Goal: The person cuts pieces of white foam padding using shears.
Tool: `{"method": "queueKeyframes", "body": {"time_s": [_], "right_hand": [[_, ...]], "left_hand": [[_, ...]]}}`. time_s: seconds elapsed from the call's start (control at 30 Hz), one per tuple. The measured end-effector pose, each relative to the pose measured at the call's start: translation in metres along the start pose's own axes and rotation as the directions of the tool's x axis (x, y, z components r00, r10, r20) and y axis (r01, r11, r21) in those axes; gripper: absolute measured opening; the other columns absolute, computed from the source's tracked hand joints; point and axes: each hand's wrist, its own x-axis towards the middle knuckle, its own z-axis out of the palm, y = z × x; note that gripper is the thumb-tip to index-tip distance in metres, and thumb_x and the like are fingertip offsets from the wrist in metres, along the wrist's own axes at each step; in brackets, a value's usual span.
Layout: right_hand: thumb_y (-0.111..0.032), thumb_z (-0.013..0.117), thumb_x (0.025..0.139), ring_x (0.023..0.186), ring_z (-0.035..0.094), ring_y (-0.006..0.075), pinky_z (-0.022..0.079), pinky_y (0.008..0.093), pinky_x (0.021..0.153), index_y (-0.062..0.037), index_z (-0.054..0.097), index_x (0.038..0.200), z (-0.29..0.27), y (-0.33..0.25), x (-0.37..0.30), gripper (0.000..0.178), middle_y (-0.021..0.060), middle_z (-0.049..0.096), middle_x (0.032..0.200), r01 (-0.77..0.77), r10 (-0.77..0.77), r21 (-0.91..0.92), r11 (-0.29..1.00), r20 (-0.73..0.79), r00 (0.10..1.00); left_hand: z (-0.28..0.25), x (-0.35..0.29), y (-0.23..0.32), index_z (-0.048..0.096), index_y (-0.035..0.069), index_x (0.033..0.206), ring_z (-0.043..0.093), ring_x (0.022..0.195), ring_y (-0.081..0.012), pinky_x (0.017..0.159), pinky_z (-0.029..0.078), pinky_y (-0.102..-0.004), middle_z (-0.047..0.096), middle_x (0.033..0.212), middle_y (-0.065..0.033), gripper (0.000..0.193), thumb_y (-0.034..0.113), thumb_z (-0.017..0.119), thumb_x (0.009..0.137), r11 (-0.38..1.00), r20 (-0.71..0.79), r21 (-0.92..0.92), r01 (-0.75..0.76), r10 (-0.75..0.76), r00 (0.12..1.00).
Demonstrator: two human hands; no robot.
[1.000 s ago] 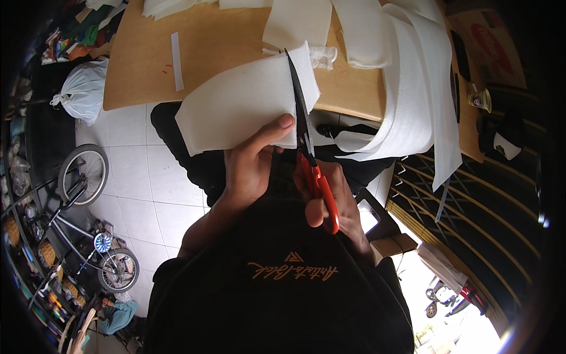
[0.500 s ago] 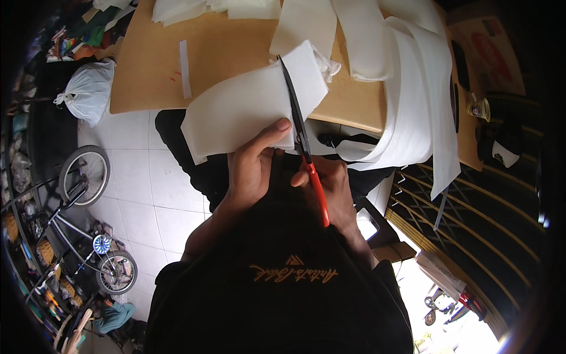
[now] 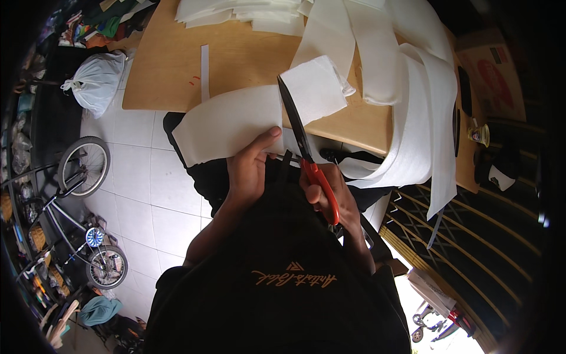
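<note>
My left hand (image 3: 249, 171) grips a white, soft-looking sheet (image 3: 227, 124) at its near right corner, thumb on top and fingers beneath. The sheet spreads leftward over the table's near edge and my lap. In my right hand (image 3: 337, 197) are large scissors (image 3: 296, 125) with red handles and dark blades, which point away from me. Their blades look nearly closed and lie just right of the sheet's straight edge. Beyond them, a smaller white piece (image 3: 315, 88) rests at the table's front edge, apart from the held sheet.
The wooden table (image 3: 247, 56) bears stacked white sheets (image 3: 236, 13) at the back and a narrow pale strip (image 3: 204, 72). Long white lengths (image 3: 413, 112) hang over its right side. A cup (image 3: 479, 135) stands far right. On the left floor are a white bag (image 3: 97, 82) and a bicycle (image 3: 68, 221).
The smaller white piece now lies separated from the held sheet, with a gap between them. The scissors and my right hand have shifted slightly nearer and right; my left hand keeps its grip.
</note>
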Motion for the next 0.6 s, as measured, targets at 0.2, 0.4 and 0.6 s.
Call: {"method": "queueKeyframes", "body": {"time_s": [0.2, 0.4, 0.6], "right_hand": [[-0.053, 0.083, 0.061, 0.050, 0.040, 0.0133, 0.032, 0.0332, 0.048, 0.0010, 0.050, 0.064, -0.016, 0.023, -0.013, 0.063, 0.0041, 0.044, 0.053, 0.090, -0.080, -0.034, 0.995, 0.224, 0.971], [-0.027, 0.084, 0.070, 0.054, 0.035, 0.0108, 0.036, 0.0284, 0.053, 0.0002, 0.052, 0.071, -0.032, 0.021, -0.047, 0.042, 0.0034, 0.044, 0.056, 0.102, -0.122, -0.436, 0.894, -0.019, 0.992], [-0.018, 0.077, 0.078, 0.053, 0.036, 0.0089, 0.032, 0.0289, 0.049, 0.0015, 0.055, 0.073, -0.056, 0.010, -0.050, 0.030, 0.0031, 0.046, 0.054, -0.140, -0.011, -0.270, 0.953, -0.489, 0.872]], "left_hand": [[-0.009, 0.009, 0.002, 0.056, 0.004, 0.102, 0.057, 0.076, -0.0142, 0.064, 0.045, -0.0287, 0.059, 0.087, -0.0041, 0.020, 0.004, 0.062, 0.083, 0.995, -0.029, -0.041, -0.096, 0.095, 0.995], [-0.011, 0.013, 0.006, 0.054, 0.001, 0.106, 0.057, 0.078, -0.0184, 0.066, 0.046, -0.0312, 0.058, 0.088, -0.0074, 0.026, 0.002, 0.062, 0.082, 0.981, -0.073, 0.031, -0.191, 0.192, 0.979], [-0.011, -0.020, 0.047, 0.059, -0.002, 0.101, 0.062, 0.070, -0.0196, 0.064, 0.049, -0.0325, 0.063, 0.081, -0.0084, 0.028, 0.001, 0.072, 0.077, 0.967, 0.155, 0.252, -0.021, -0.019, 0.988]]}}
